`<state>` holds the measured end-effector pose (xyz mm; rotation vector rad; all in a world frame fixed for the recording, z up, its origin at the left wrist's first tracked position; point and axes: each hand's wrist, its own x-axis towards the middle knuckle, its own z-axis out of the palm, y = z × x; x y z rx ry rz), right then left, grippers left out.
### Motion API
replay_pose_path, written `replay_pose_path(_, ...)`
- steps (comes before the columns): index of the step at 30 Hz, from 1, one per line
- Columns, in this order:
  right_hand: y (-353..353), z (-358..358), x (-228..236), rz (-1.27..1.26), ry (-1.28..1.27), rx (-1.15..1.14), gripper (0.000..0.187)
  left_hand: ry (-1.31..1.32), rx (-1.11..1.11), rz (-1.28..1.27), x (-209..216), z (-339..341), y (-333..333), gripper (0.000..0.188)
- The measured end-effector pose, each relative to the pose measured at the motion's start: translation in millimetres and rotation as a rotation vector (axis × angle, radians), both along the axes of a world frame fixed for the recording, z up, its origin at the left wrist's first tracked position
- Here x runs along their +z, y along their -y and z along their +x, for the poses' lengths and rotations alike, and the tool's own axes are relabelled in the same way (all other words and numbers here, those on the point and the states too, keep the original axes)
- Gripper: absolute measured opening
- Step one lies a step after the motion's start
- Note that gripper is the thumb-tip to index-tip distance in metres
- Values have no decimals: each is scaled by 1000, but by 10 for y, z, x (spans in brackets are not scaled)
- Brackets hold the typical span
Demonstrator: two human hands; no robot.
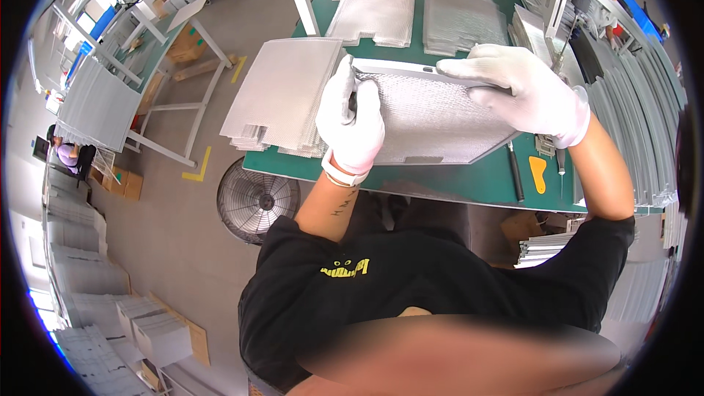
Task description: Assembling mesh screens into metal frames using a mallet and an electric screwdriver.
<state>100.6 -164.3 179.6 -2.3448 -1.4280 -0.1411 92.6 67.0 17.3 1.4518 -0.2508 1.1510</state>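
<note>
Between my two gloved hands is a metal mesh filter panel (433,114) with a thin grey frame, tilted over the green table (455,182). My left hand (350,114), in a white glove, is closed around its left edge near the upper corner. Across the top right, my right hand (522,88) grips the frame, its fingers stretched along the upper edge and the thumb below. A stack of silvery mesh sheets (282,81) with notched ends lies beside my left hand. Below my right hand lie a yellow scraper (538,174), a black-handled tool (515,174) and a thin-tipped tool (562,163).
Two more mesh-sheet stacks, one left (370,15) and one right (463,18), lie at the table's far side. Many grey panels (631,110) stand at the right. A round floor fan (258,200) is left of me. Another workbench (158,66) and a seated person (70,154) are farther left.
</note>
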Motion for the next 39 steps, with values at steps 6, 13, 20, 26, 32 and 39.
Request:
replay_pose_path(6,5,1,-10,18,45,39,50,41,-90,-119,69,-44,-18,35)
replay_pose_path(13,10,25,-14,28,31,43,50,41,-487,-277,163,-6,-132,40)
replay_pose_path(20,6,89,-77,90,84,79,46,45,-450,-224,190,-4,-172,40)
replay_pose_path(26,4,121,-82,88,113,114,47,133,-511,-30,116,98,-304,39)
replay_pose_path(32,53,67,-76,13,215,90,47,234,-568,144,35,196,-203,53)
replay_pose_path(39,899,-315,-1218,765,466,-620,32,83,-242,181,102,325,-275,34)
